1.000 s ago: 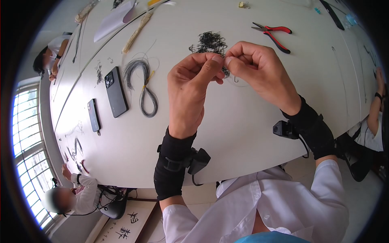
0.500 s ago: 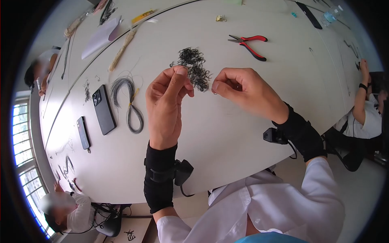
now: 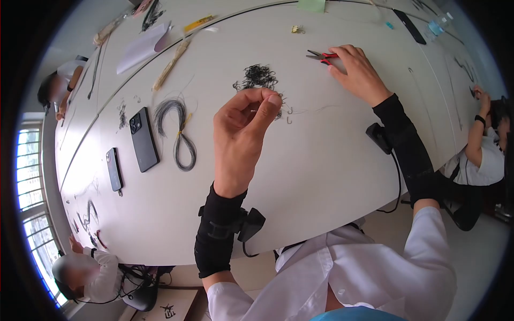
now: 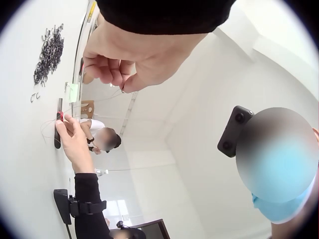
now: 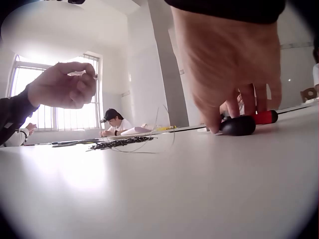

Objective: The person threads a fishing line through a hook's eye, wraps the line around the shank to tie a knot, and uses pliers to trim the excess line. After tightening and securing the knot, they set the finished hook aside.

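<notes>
"Any readable words?"
"None. The pale panel point(image 3: 181, 299) below the table point(image 3: 300, 176) bears a dark character point(image 3: 168, 311), too unclear to make out."
"And the larger phone point(image 3: 144, 140)?"
"Faint marks, too small."

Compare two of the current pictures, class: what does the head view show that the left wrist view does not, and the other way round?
Only the head view: two phones lying on the table, and a tied coil of thin strands.

Only the left wrist view: a black two-lens device at a masked person's head.

Both: the left hand with its fingertips pinched together, the right hand gripping red-and-black pliers, and a pile of dark hooks.
</notes>
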A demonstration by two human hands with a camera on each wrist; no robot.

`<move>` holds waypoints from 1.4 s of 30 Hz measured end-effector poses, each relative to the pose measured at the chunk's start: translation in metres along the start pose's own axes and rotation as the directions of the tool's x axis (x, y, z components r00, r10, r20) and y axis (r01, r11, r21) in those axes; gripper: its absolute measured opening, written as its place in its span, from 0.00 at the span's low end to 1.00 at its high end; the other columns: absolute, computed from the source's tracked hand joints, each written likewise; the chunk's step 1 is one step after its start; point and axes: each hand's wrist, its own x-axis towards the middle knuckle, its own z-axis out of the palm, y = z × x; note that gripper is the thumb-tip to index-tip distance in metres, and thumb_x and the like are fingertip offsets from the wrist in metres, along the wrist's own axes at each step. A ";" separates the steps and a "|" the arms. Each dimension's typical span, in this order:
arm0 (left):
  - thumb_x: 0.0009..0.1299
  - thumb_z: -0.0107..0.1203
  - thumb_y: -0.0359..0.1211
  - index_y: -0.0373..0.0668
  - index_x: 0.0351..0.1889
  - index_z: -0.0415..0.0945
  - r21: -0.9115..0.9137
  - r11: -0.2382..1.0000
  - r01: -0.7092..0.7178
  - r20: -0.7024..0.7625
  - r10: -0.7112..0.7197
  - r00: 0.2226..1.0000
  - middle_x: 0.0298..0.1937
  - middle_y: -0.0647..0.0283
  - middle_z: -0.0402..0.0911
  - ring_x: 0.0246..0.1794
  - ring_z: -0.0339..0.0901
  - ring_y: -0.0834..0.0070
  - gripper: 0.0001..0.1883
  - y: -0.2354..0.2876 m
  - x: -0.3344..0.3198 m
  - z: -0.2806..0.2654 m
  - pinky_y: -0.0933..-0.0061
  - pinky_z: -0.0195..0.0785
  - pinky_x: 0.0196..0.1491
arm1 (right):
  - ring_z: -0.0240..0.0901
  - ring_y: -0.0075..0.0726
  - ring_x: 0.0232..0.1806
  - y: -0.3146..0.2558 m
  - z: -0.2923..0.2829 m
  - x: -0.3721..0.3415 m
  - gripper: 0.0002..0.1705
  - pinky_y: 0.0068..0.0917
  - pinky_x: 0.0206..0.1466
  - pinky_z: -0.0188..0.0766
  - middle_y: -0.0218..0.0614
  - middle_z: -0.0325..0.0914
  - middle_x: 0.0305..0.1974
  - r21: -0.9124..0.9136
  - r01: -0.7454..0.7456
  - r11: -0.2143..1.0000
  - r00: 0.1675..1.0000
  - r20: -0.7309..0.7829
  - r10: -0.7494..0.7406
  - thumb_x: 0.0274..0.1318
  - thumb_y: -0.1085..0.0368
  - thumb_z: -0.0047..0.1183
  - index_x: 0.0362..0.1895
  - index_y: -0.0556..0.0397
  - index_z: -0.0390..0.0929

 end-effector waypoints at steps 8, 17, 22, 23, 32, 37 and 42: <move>0.76 0.62 0.35 0.34 0.43 0.81 0.010 1.000 0.002 -0.003 -0.002 1.000 0.37 0.71 0.80 0.38 0.72 0.86 0.11 0.000 0.001 -0.002 0.82 0.66 0.45 | 0.74 0.53 0.51 0.001 0.010 0.005 0.15 0.46 0.56 0.76 0.49 0.75 0.46 -0.147 0.043 0.988 0.999 -0.004 -0.044 0.65 0.62 0.54 0.48 0.61 0.73; 0.77 0.60 0.36 0.35 0.42 0.81 0.004 1.000 -0.001 -0.053 0.002 0.999 0.36 0.70 0.79 0.38 0.69 0.82 0.11 -0.003 0.003 -0.001 0.77 0.62 0.47 | 0.81 0.49 0.37 -0.097 -0.067 -0.018 0.16 0.38 0.46 0.77 0.50 0.80 0.37 0.601 -0.082 0.795 0.982 0.185 -0.039 0.77 0.58 0.45 0.50 0.60 0.64; 0.77 0.60 0.35 0.34 0.42 0.81 0.002 1.000 0.001 -0.076 -0.001 0.997 0.36 0.70 0.79 0.38 0.69 0.82 0.11 -0.003 0.001 -0.001 0.78 0.62 0.47 | 0.82 0.46 0.35 -0.130 -0.068 -0.032 0.15 0.38 0.42 0.78 0.46 0.81 0.35 0.691 -0.025 0.723 0.985 0.141 -0.100 0.74 0.60 0.51 0.49 0.60 0.65; 0.77 0.60 0.35 0.34 0.42 0.81 -0.003 1.000 -0.003 -0.080 0.003 0.997 0.36 0.69 0.79 0.38 0.69 0.82 0.11 -0.002 0.001 -0.001 0.78 0.62 0.47 | 0.82 0.46 0.34 -0.132 -0.069 -0.032 0.15 0.38 0.42 0.78 0.46 0.81 0.34 0.693 -0.042 0.719 0.984 0.156 -0.092 0.74 0.60 0.51 0.49 0.60 0.65; 0.76 0.61 0.35 0.33 0.43 0.81 -0.004 1.000 0.015 -0.093 -0.015 0.996 0.36 0.69 0.78 0.38 0.68 0.82 0.11 -0.006 0.004 -0.005 0.78 0.61 0.45 | 0.83 0.48 0.31 -0.138 -0.079 -0.030 0.14 0.39 0.37 0.78 0.48 0.82 0.31 0.664 -0.060 0.745 0.979 0.185 -0.086 0.72 0.62 0.53 0.48 0.59 0.66; 0.75 0.62 0.35 0.34 0.43 0.81 -0.045 0.999 0.030 -0.077 -0.033 0.996 0.36 0.70 0.78 0.37 0.68 0.83 0.11 -0.004 0.003 -0.004 0.79 0.60 0.45 | 0.83 0.48 0.31 -0.137 -0.078 -0.032 0.14 0.37 0.37 0.78 0.47 0.82 0.31 0.661 -0.053 0.749 0.985 0.157 -0.069 0.72 0.61 0.53 0.47 0.59 0.67; 0.75 0.62 0.35 0.34 0.42 0.81 -0.034 0.997 0.074 -0.054 -0.076 0.996 0.35 0.70 0.77 0.37 0.68 0.83 0.11 -0.005 0.004 -0.006 0.79 0.60 0.45 | 0.77 0.34 0.27 -0.113 -0.076 -0.022 0.15 0.30 0.34 0.74 0.40 0.79 0.28 0.607 -0.039 0.794 0.998 -0.017 0.062 0.75 0.58 0.52 0.45 0.58 0.71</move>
